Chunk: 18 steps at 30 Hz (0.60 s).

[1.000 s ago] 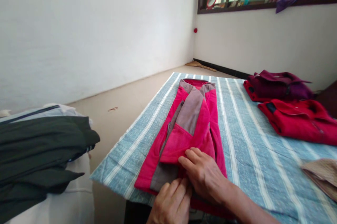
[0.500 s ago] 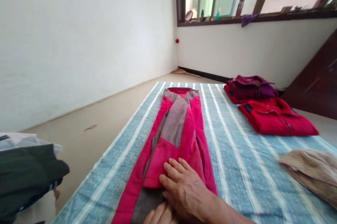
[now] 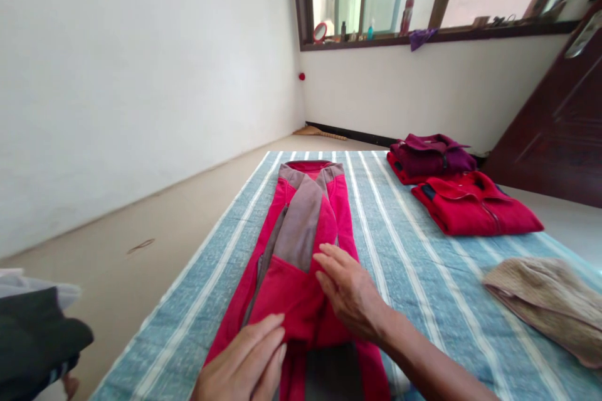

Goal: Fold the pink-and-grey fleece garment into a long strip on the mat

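Note:
A pink and grey jacket (image 3: 296, 231) lies lengthwise on the striped blue sheet (image 3: 197, 319), its collar at the far end. Its sides are folded in, and a sleeve with a grey panel lies over its front. My right hand (image 3: 352, 291) rests at the right side of this sleeve, fingers stretched out and grasping nothing. Over the jacket's lower left part is my left hand (image 3: 244, 360), its fingers extended and the thumb hidden. Whether the left fingertips press on the cloth, I cannot tell. The jacket's near end runs out of view.
Folded red (image 3: 480, 203) and purple (image 3: 433, 155) tops lie at the right, the purple one on another red garment. A beige cloth (image 3: 545, 300) is nearer on that side. Dark clothing (image 3: 40, 335) sits at lower left. Beyond the sheet's left edge are floor and white wall.
My hands have moved apart: the right one slid up to the jacket's right side, the left one came forward over the lower left. The view has turned slightly right.

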### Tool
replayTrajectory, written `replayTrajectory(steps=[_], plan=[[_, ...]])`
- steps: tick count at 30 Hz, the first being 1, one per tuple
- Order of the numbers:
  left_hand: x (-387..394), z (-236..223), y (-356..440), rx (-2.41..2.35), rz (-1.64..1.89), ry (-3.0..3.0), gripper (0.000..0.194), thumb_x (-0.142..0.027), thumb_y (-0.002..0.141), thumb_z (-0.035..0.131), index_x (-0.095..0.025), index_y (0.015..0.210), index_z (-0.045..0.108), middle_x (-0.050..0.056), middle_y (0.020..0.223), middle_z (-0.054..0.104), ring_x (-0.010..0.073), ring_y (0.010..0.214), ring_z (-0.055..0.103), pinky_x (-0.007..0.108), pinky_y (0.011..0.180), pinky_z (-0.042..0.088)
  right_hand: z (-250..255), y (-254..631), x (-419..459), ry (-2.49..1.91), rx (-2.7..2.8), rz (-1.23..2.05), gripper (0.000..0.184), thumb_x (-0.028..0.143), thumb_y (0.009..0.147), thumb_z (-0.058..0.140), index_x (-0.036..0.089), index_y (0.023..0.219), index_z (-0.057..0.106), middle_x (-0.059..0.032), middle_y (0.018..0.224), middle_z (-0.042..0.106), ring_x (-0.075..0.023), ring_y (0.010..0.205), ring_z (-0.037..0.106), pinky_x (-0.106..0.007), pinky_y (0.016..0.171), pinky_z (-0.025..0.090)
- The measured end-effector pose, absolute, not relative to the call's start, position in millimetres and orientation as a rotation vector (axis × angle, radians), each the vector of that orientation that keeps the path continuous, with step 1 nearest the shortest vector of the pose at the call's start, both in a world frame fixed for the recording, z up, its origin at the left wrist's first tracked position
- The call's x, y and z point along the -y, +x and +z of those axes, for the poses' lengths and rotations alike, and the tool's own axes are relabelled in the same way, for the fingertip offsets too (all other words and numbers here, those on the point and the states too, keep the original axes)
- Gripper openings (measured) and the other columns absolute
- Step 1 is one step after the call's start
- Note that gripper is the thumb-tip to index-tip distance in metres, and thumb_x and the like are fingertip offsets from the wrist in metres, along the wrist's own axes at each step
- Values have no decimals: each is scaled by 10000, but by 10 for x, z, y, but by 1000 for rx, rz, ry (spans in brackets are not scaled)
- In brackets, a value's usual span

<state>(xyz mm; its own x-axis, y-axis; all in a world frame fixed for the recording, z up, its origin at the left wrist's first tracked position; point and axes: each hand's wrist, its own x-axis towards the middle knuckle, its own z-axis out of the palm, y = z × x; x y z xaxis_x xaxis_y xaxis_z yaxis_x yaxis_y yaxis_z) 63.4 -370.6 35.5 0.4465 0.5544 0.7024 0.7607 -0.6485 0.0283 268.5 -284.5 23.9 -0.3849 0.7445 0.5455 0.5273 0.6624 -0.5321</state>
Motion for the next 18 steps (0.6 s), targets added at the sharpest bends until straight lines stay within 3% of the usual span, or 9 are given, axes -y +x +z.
replayTrajectory(steps=[6, 10, 18], plan=[[3301, 223, 730, 1266, -587, -2313, 479, -422, 929, 472, -100, 1273, 553, 194, 1368, 523, 318, 1244, 519, 440, 914, 538, -235, 2729, 2544, -1319, 2031, 364, 507, 326, 927, 479, 125, 1389, 423, -204, 1436, 422, -315, 1354, 366, -518, 1048, 393], [3275, -27, 719, 1321, -390, -2405, 599, -498, 908, 460, -161, 1403, 434, 160, 1439, 458, 308, 1293, 468, 461, 930, 513, -383, 2677, 2604, -1405, 2060, 334, 575, 366, 928, 492, 107, 1427, 369, -229, 1485, 336, -353, 1393, 269, -568, 1056, 353], [3295, -199, 646, 1284, -378, -2397, 769, -560, 855, 486, -162, 1482, 287, 167, 1473, 406, 311, 1304, 454, 455, 951, 481, -288, 2660, 2651, -1418, 2073, 292, 554, 351, 923, 495, 116, 1414, 391, -216, 1483, 349, -343, 1395, 271, -562, 1061, 350]])
